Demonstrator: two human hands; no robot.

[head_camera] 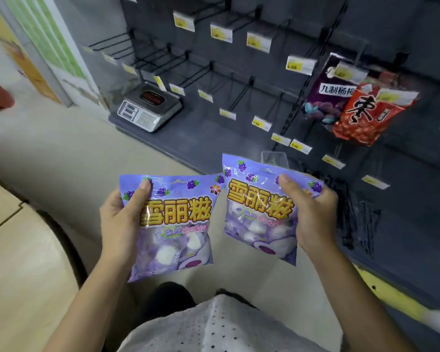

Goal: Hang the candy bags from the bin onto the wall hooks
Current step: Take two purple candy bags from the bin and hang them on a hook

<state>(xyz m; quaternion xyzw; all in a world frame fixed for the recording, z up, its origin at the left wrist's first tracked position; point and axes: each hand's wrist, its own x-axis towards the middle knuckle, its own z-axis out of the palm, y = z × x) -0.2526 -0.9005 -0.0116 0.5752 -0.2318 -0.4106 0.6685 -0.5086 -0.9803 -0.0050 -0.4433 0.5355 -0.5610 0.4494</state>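
Note:
I hold two matching purple candy bags with yellow lettering, side by side in front of me. My left hand (pixel 120 222) grips the left bag (pixel 174 227) by its left edge, thumb on the front. My right hand (pixel 313 214) grips the right bag (pixel 258 212) by its right edge. Black wire wall hooks (pixel 201 72) with yellow price tags stick out of the dark panel ahead; most are bare. On hooks at the right hang a dark purple bag (pixel 328 95) and a red bag (pixel 368 115). The bin is not in view.
A grey weighing scale (pixel 150 107) sits on the low dark ledge at the wall's left end. A loose pile of black hooks (pixel 356 224) lies on the ledge near my right hand. Pale floor lies to the left, and a yellow strip (pixel 391 298) runs at lower right.

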